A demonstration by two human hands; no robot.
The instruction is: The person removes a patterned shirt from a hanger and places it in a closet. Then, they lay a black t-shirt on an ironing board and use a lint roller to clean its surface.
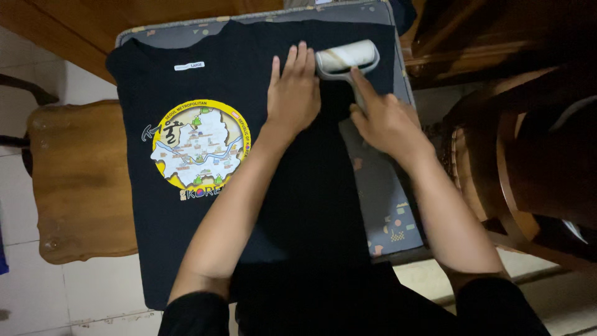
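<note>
A dark navy T-shirt (205,81) lies spread flat on a padded grey board (385,186), its round yellow-rimmed map print (198,147) facing up and a small white label near the collar. My left hand (293,93) presses flat on the shirt, fingers spread, just right of the print. My right hand (385,121) grips the grey handle of a lint roller (346,59), index finger stretched along it. The roller's pale head rests on the fabric at the shirt's far edge, right beside my left fingertips.
A wooden stool (78,180) stands left of the board, under the shirt's sleeve. Dark wooden furniture with a curved chair frame (497,155) crowds the right side. Pale floor tiles (74,292) show at the lower left.
</note>
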